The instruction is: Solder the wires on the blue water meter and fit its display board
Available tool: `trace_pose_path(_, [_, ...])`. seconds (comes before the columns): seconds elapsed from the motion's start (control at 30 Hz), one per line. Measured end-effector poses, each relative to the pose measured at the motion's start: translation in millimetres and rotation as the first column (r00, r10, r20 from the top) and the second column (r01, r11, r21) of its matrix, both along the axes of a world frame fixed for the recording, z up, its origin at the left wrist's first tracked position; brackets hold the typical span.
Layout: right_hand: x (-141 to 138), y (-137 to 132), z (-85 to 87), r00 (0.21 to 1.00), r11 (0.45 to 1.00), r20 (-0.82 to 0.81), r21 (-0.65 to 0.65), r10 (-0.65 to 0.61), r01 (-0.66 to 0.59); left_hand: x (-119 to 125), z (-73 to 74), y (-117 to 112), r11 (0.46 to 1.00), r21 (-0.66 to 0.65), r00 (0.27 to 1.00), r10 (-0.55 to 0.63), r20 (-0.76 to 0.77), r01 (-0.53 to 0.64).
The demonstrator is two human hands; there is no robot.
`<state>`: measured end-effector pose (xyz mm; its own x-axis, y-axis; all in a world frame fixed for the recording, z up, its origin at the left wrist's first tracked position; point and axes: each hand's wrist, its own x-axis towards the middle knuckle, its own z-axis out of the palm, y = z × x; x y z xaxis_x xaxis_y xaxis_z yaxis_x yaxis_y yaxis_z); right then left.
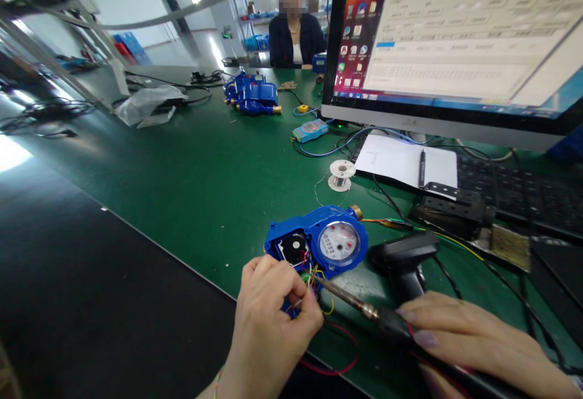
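Note:
A blue water meter (pixel 291 229) with a round dial lies on the green table near its front edge. Beside the dial, an opened compartment shows a black round part, and thin coloured wires (pixel 314 274) come out at the near side. My left hand (pixel 276 308) is closed at these wires, thumb and fingers pinched together on them. My right hand (pixel 469 338) grips the black handle of a soldering iron (pixel 350 299). The iron's tip reaches the wires just by my left fingertips; whether it touches them I cannot tell.
A solder spool (pixel 341 175) stands behind the meter. To the right are a barcode scanner (pixel 405 256), a soldering iron stand (pixel 473 223), a keyboard (pixel 505 183) and a monitor (pixel 455 40). More blue meters (pixel 252 92) lie farther back. A person (pixel 296 34) sits across the table.

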<state>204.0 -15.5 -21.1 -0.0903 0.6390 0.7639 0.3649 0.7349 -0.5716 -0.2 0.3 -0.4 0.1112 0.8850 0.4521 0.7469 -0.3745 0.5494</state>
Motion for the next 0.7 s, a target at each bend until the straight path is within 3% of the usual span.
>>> trace_pose_path(0.33, [0.5, -1.6, -3.5, 0.998, 0.999, -0.047, -0.001, -0.038, 0.038, -0.3, 0.0, 0.0, 1.0, -0.018, 0.999, -0.01, -0.031, 0.01])
trace_pose_path(0.7, [7.5, 0.5, 0.7, 0.998, 0.999, -0.045, -0.016, 0.043, -0.044, 1.9, 1.0, 0.2, 1.0, -0.002, 1.0, -0.006, -0.023, 0.006])
